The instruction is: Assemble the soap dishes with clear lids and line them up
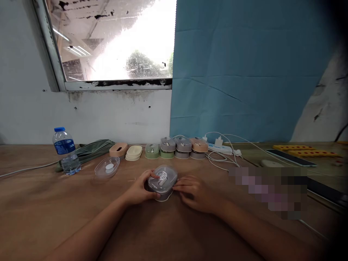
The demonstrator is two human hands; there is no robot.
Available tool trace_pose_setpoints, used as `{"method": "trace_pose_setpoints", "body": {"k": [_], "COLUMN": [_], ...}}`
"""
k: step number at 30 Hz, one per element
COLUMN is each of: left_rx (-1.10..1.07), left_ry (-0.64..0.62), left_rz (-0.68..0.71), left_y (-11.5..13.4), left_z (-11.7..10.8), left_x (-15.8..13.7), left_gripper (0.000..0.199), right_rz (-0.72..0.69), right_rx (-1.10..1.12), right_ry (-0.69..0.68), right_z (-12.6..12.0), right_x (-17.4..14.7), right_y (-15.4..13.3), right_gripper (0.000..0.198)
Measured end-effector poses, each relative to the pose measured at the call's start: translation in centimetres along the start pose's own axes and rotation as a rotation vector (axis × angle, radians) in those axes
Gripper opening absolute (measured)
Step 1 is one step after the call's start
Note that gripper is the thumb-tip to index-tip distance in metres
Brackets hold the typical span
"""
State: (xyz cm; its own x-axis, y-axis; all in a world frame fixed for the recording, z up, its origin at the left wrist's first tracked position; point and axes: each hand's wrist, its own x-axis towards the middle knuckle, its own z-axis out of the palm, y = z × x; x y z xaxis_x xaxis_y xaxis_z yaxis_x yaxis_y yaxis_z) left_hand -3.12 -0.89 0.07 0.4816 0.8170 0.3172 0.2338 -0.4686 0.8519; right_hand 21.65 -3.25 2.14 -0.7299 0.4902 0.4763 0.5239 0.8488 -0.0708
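A small grey box with a clear lid (171, 172) sits on the table in front of me. A round printed mark and a pale strip show at its top. My left hand (141, 188) is closed around its left side, the fingers on the lid and the thumb low at the front. On the opposite side, my right hand (194, 190) has its fingertips drawn together against the box's right edge. What those fingertips press on is partly hidden.
Behind stand stacked grey boxes (182, 145), a green box (152, 151), peach boxes (199, 145), cream pieces (133, 153) and a loose clear lid (107, 167). A water bottle (66, 152) stands left. Right are a power strip (221, 148), cables and a phone (290, 158).
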Motion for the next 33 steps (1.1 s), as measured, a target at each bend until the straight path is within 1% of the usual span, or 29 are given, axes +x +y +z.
{"method": "trace_pose_setpoints", "body": {"k": [3,6,8,12,14,17,22,24,27,29,31,33], "left_rx": [-0.04,-0.164,-0.202,-0.08,0.014,0.141,0.306,0.27,0.124,0.086,0.116,0.155], "left_ry": [-0.009,-0.067,-0.098,-0.054,0.008,0.141,0.361,0.442,0.555,0.596,0.63,0.673], "left_rz": [-0.02,-0.066,-0.075,-0.061,-0.079,-0.121,-0.094,-0.154,-0.34,-0.431,-0.467,-0.489], "left_y": [0.4,1.0,1.2,0.8,0.5,0.3,0.7,0.3,-1.2,-2.3,-2.9,-2.9], "left_z": [0.2,0.4,0.5,0.5,0.3,-0.2,-1.6,-2.1,-2.7,-3.0,-3.3,-3.5], "left_x": [-0.1,-0.2,-0.2,0.0,0.2,0.3,0.4,0.6,1.0,1.3,1.4,1.4], "left_gripper": [0.051,0.052,0.05,0.049,0.049,0.047,0.034,0.031,0.031,0.031,0.031,0.029], "right_rz": [-0.028,-0.051,-0.06,-0.033,-0.012,0.018,0.036,0.041,0.05,0.051,0.044,0.033], "right_rx": [-0.044,-0.063,-0.056,0.001,0.043,0.097,0.132,0.138,0.141,0.143,0.145,0.149], "right_ry": [0.031,0.074,0.094,0.111,0.096,0.07,0.074,0.073,0.065,0.065,0.066,0.068], "right_z": [-0.3,-0.2,0.0,0.5,0.7,0.8,0.8,0.8,0.8,0.8,0.9,0.9], "right_x": [0.0,0.0,0.1,0.2,0.2,0.1,0.1,0.1,0.1,0.1,0.1,0.1], "right_y": [0.6,0.8,0.6,0.1,-0.1,-0.1,0.0,0.0,0.0,0.0,0.1,0.2], "right_gripper": [0.036,0.035,0.033,0.03,0.03,0.031,0.031,0.031,0.032,0.032,0.032,0.032]}}
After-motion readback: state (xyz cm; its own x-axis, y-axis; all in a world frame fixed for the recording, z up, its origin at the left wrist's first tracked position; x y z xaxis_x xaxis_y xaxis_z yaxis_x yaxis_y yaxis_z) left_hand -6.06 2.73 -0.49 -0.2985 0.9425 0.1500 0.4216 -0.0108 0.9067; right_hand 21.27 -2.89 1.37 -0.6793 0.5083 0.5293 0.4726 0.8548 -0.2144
